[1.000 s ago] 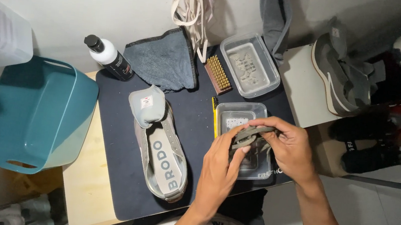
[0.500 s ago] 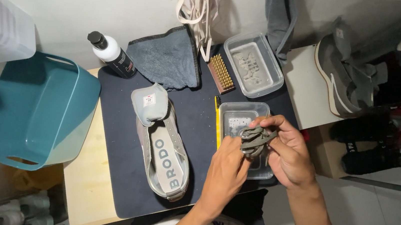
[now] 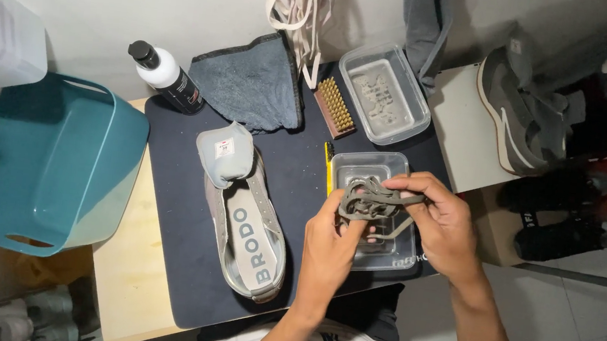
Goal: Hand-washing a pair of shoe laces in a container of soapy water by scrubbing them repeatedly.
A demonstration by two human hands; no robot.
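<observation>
Both hands work a tangle of grey laces (image 3: 370,199) over a clear tub (image 3: 374,209) near the table's right edge. The left hand (image 3: 329,246) comes up from below, its fingers clamped on the lower left of the laces. The right hand (image 3: 440,228) reaches in from the right, fingers pinched on the upper end of the bundle, with loops hanging into the tub.

Left of the tub, a grey shoe (image 3: 244,225) lies lengthwise on the dark mat (image 3: 178,202), its tongue folded up. A yellow pencil-like stick (image 3: 327,167) lies between shoe and tub. At the table's back edge sit a second clear tub (image 3: 384,94), a wooden brush (image 3: 335,106), a grey cloth (image 3: 252,85) and a white bottle (image 3: 165,77) with a black cap. A teal basket (image 3: 46,160) stands off the table's left edge. Another grey shoe (image 3: 515,115) rests on a white box to the right.
</observation>
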